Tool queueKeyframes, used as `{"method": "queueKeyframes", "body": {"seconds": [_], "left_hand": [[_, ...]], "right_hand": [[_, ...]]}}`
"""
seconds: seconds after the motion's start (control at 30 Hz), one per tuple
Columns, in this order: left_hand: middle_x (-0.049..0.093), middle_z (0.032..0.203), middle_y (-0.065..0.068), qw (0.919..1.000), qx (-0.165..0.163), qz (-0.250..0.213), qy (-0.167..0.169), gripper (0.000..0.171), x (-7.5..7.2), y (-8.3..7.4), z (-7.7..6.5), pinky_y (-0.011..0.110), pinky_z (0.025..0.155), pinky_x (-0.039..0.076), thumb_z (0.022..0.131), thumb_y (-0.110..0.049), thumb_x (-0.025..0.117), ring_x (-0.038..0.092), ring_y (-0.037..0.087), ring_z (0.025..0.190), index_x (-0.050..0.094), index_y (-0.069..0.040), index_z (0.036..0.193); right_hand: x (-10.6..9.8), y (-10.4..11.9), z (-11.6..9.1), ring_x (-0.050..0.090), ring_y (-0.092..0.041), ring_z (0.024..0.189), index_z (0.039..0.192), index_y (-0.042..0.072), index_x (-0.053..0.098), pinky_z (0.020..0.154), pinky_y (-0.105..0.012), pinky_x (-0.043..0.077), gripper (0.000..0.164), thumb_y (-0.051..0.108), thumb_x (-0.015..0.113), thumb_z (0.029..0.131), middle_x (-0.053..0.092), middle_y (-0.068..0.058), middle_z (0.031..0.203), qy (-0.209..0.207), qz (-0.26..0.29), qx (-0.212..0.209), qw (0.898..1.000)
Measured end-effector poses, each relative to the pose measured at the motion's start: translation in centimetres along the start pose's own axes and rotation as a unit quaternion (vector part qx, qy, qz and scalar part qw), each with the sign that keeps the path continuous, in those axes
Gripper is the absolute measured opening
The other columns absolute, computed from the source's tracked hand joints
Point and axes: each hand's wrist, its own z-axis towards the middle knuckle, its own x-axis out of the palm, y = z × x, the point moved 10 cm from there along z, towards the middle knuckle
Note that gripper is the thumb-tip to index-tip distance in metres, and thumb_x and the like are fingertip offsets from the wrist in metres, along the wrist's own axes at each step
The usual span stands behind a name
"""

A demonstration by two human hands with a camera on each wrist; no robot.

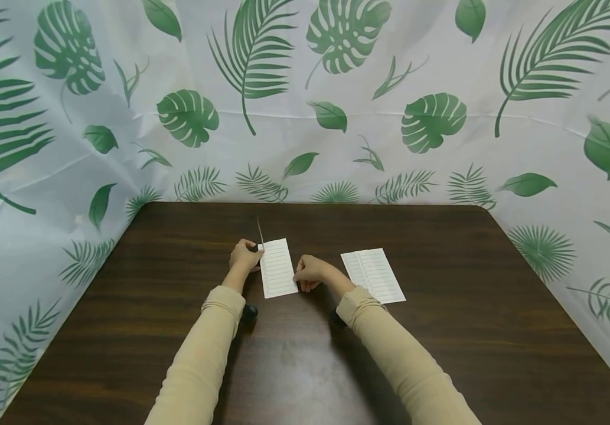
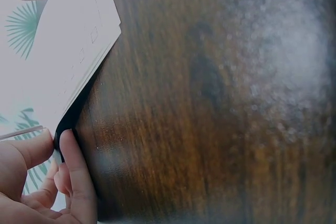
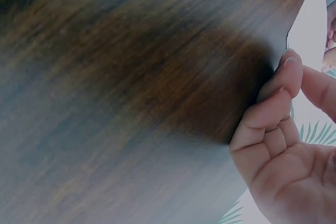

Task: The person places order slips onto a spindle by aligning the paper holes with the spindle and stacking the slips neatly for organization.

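Observation:
A small stack of white lined sheets is between my two hands, its layered edges showing in the left wrist view. At its left edge my left hand pinches the sheets between thumb and fingers. A thin stick-like thing points away from the left thumb; what it is I cannot tell. Something dark shows between the left fingertips, under the sheets' edge. With curled fingers, my right hand pinches the stack's lower right edge. The thumb and index finger meet at the paper in the right wrist view.
Two overlapping lined sheets lie on the dark wooden table, just right of the right hand and partly behind its wrist. A white curtain with green leaves surrounds the table's back and sides. Black devices sit under both wrists.

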Motion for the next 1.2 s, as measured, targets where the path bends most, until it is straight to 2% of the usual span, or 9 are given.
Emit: {"method": "queueKeyframes", "body": {"seconds": [0.07,0.13,0.2,0.4,0.47,0.57,0.83,0.93,1.2], "left_hand": [[0.052,0.12,0.024,1.0,0.003,0.0,-0.001,0.03,-0.1,0.0,0.2,0.017,0.051,0.055,0.09,-0.015,0.062,0.061,0.032,0.091,0.051,-0.003,0.116],[0.051,0.12,0.024,1.0,0.004,0.002,-0.001,0.03,-0.1,0.0,0.3,0.017,0.05,0.055,0.09,-0.015,0.062,0.061,0.032,0.09,0.05,-0.003,0.116],[0.051,0.121,0.024,1.0,0.003,0.006,0.002,0.031,-0.1,0.1,0.4,0.016,0.05,0.055,0.09,-0.015,0.061,0.061,0.029,0.085,0.05,-0.004,0.116],[0.05,0.126,0.024,0.9999,-0.001,0.009,0.006,0.033,-0.1,0.1,0.5,0.017,0.05,0.055,0.091,-0.015,0.061,0.06,0.022,0.072,0.049,-0.004,0.119],[0.05,0.126,0.024,1.0,0.001,0.008,0.005,0.033,-0.1,0.0,0.5,0.018,0.051,0.056,0.091,-0.015,0.061,0.06,0.023,0.073,0.049,-0.004,0.119],[0.05,0.124,0.025,1.0,0.002,0.007,0.004,0.032,0.0,0.1,0.5,0.019,0.052,0.056,0.091,-0.015,0.061,0.061,0.026,0.079,0.049,-0.004,0.119],[0.051,0.122,0.026,1.0,0.005,0.006,0.001,0.032,0.4,0.2,0.4,0.02,0.054,0.057,0.091,-0.016,0.06,0.062,0.034,0.092,0.05,-0.003,0.118],[0.051,0.123,0.026,0.9999,0.009,0.006,0.002,0.032,0.6,0.2,0.3,0.021,0.054,0.058,0.091,-0.016,0.06,0.061,0.035,0.094,0.05,-0.003,0.119],[0.052,0.122,0.025,1.0,0.004,0.005,-0.002,0.033,0.3,0.4,0.3,0.022,0.057,0.059,0.091,-0.016,0.061,0.062,0.034,0.092,0.051,-0.003,0.12]], "right_hand": [[0.8,-6.0,6.0,0.066,-0.021,0.052,0.077,0.013,0.062,0.045,-0.035,0.056,0.026,0.037,0.071,0.081,0.068,-0.006,0.06,0.009,0.019,-0.012,1.0],[0.8,-6.6,6.6,0.067,-0.022,0.052,0.078,0.013,0.061,0.046,-0.035,0.057,0.028,0.039,0.072,0.08,0.068,-0.006,0.06,0.009,0.028,-0.014,0.999],[0.4,-3.3,3.4,0.067,-0.022,0.053,0.078,0.012,0.06,0.047,-0.034,0.057,0.025,0.034,0.071,0.082,0.068,-0.007,0.06,0.014,0.027,-0.018,0.999],[-1.6,11.2,-11.0,0.06,-0.014,0.051,0.079,0.002,0.058,0.053,-0.027,0.055,0.016,0.012,0.057,0.091,0.064,-0.007,0.06,0.007,0.017,0.006,1.0],[-2.1,14.1,-14.2,0.057,-0.012,0.054,0.085,-0.002,0.056,0.057,-0.027,0.055,0.012,0.008,0.054,0.093,0.061,-0.006,0.062,0.008,0.039,0.02,0.999],[-2.3,16.0,-16.6,0.056,-0.012,0.058,0.095,-0.007,0.052,0.064,-0.029,0.055,0.013,0.006,0.05,0.095,0.058,-0.007,0.066,0.019,0.069,0.026,0.997],[-3.0,13.4,-15.8,0.059,-0.013,0.062,0.103,-0.003,0.052,0.062,-0.024,0.054,0.016,0.012,0.048,0.097,0.06,-0.006,0.071,0.016,0.068,0.023,0.997],[-4.4,12.8,-16.2,0.057,-0.011,0.061,0.105,-0.003,0.052,0.061,-0.023,0.052,0.017,0.011,0.05,0.096,0.058,-0.004,0.07,0.007,0.063,0.039,0.997],[-9.3,11.2,-17.9,0.058,-0.012,0.059,0.106,-0.004,0.053,0.059,-0.027,0.053,0.018,0.01,0.053,0.095,0.06,-0.006,0.07,-0.04,0.005,0.017,0.999]]}}
